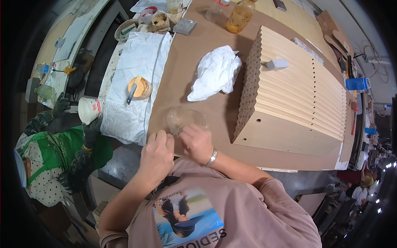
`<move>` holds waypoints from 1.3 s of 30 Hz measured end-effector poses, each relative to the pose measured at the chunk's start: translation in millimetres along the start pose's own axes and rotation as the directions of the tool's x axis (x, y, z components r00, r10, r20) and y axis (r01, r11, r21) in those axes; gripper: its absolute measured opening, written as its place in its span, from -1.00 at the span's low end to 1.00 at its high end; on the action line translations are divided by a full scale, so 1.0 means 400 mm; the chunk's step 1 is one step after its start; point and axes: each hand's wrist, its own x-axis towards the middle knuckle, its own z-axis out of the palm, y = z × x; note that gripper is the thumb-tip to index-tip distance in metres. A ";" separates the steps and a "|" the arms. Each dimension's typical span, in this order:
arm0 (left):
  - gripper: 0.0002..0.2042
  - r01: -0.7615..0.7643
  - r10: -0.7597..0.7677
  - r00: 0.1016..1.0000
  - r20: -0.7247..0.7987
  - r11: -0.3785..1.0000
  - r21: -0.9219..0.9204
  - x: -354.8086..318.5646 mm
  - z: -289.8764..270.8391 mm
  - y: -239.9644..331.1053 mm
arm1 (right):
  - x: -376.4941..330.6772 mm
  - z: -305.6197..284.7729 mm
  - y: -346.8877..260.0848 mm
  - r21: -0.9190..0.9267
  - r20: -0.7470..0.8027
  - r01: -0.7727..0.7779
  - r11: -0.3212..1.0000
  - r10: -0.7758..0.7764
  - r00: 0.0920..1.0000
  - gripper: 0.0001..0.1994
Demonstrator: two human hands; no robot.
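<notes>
At the front edge of the brown-covered table, my left hand (158,152) and my right hand (196,142) are close together with fingers curled in a pinch. A thin strand or edge seems to run between the fingertips, too small to name. Right behind them a clear plastic dish (191,117), round and shallow, rests on the table; my knuckles hide part of its near rim. Farther back lies a crumpled white cloth (217,70). To the right stands a stack of light wooden boards (289,99) with drilled holes, a grey-white block (277,64) on top.
On the left, a tub of orange-tan paste (142,88) with a spatula sits on a white cloth sheet (134,58). Beyond it, a person in a green apron (68,149) with dark gloves holds a white paper bucket (89,110). A jar of amber liquid (240,17) stands at the back.
</notes>
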 end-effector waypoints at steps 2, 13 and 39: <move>-0.71 -0.005 0.005 1.000 -0.001 1.000 0.003 -0.006 -0.001 0.000 | -0.006 0.006 -0.002 0.005 0.007 -0.002 1.000 0.002 1.000 -0.80; -0.76 -0.014 0.015 0.998 -0.066 1.000 0.017 0.015 0.028 -0.009 | -0.009 0.014 -0.002 0.049 -0.006 -0.043 0.998 0.043 0.999 -0.83; -0.77 0.097 -0.096 0.995 0.022 0.993 -0.064 -0.010 -0.018 0.007 | 0.012 0.014 -0.017 -0.030 0.037 -0.068 0.997 0.069 0.997 -0.82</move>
